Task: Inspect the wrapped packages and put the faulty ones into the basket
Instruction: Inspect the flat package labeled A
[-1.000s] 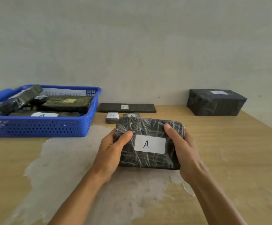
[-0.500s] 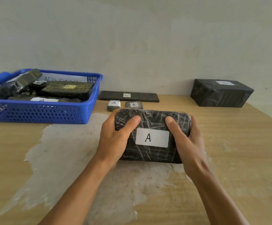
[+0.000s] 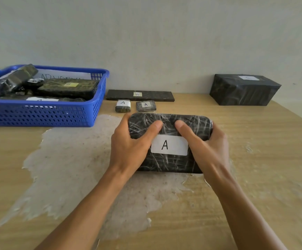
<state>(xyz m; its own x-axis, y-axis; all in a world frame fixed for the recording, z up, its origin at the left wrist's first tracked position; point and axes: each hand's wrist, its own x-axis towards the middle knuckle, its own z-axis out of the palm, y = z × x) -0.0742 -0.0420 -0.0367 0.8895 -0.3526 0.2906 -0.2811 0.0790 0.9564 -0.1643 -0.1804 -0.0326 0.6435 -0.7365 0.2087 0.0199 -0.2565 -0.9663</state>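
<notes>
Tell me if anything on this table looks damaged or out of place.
The wooden tabletop has a big pale patch where the surface looks peeled, running under the package both hands hold. In the blue basket, one wrapped package lies tilted on the others.

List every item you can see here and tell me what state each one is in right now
Large package labelled A: wrapped, gripped by both hands.
Left hand: grips package's left end.
Right hand: grips package's right end.
Blue basket: holds several wrapped packages.
Long flat package labelled B: lying flat on table.
Two small packages labelled A: side by side on table.
Big dark box: wrapped, by the wall.
</notes>
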